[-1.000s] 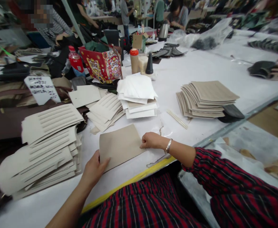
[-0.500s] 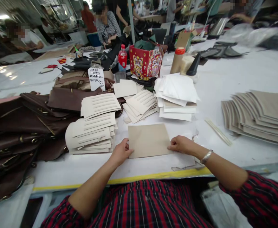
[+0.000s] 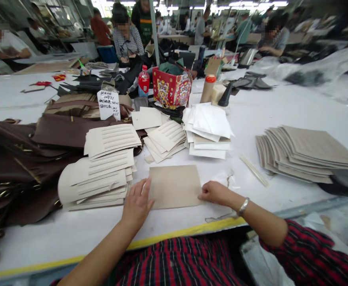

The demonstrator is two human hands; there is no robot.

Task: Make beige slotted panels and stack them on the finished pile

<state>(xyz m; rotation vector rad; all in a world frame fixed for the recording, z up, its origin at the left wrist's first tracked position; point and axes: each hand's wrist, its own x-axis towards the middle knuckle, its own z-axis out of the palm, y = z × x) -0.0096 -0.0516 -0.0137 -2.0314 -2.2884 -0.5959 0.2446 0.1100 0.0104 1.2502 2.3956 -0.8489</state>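
Observation:
A flat beige rectangular panel (image 3: 175,186) lies on the white table in front of me. My right hand (image 3: 214,192) pinches its right edge between thumb and fingers. At the panel's left edge, my left hand (image 3: 137,203) is open, fingers stretched out and the thumb near the lower left corner. Just left of that hand is a stack of cream pieces with slotted rows (image 3: 98,180), topped by more slotted pieces (image 3: 112,139). Beyond the panel lie further cream slotted pieces (image 3: 168,137) and a pile of white sheets (image 3: 209,123).
Dark brown leather bags (image 3: 16,159) cover the left side. To the right are a stack of beige panels (image 3: 307,149) and a pale narrow strip (image 3: 254,171). A red box (image 3: 172,89), a red-capped bottle (image 3: 143,81) and a handwritten card (image 3: 108,105) stand farther back. Co-workers sit beyond.
My left hand has let go of the panel's left edge and spread its fingers. My right hand keeps its pinch. The camera view has shifted, so the table's things appear farther left.

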